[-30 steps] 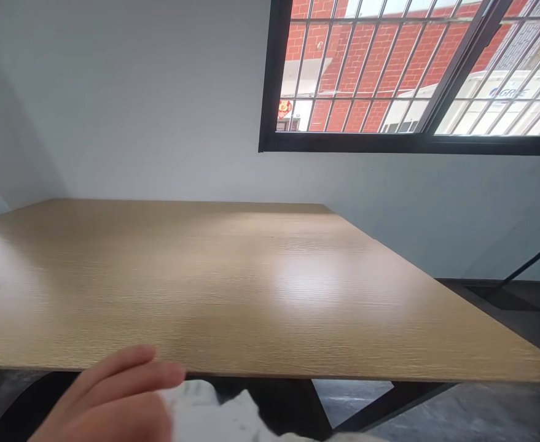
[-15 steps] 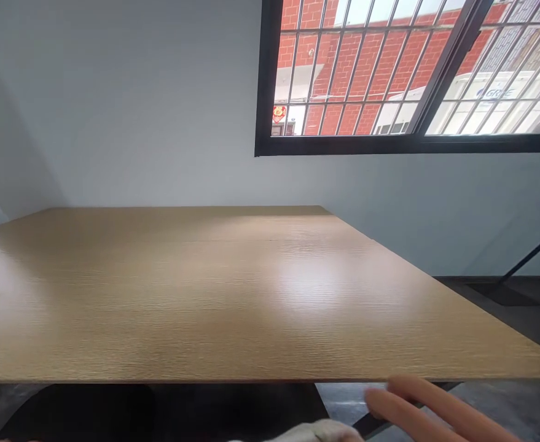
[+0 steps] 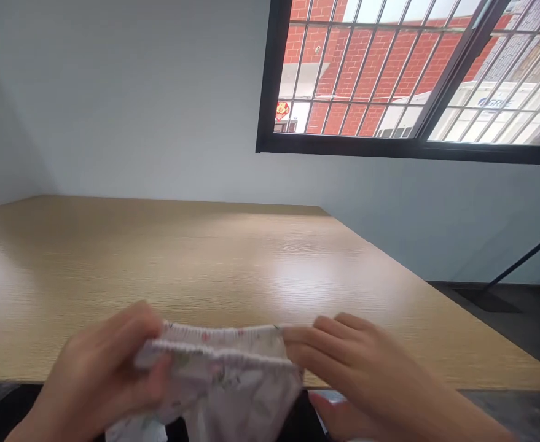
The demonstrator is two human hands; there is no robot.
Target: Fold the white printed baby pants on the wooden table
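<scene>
A small white garment (image 3: 223,374) with a faint printed pattern and a gathered elastic band hangs between both my hands at the table's near edge. My left hand (image 3: 99,374) pinches its left end, fingers closed over the band. My right hand (image 3: 357,368) grips the right end with fingers curled. The band is stretched flat between them, just above the wooden table (image 3: 233,264). The cloth's lower part drops below the table edge and out of view.
The light wood table fills the middle of the view, its right edge running toward a white wall. A black-framed barred window (image 3: 389,73) is above right. Dark floor and a black slanted bar (image 3: 523,264) lie to the right.
Both hands have risen into view and taken hold of the garment, lifting it from below the table edge and stretching its band between them. The camera has tilted slightly.
</scene>
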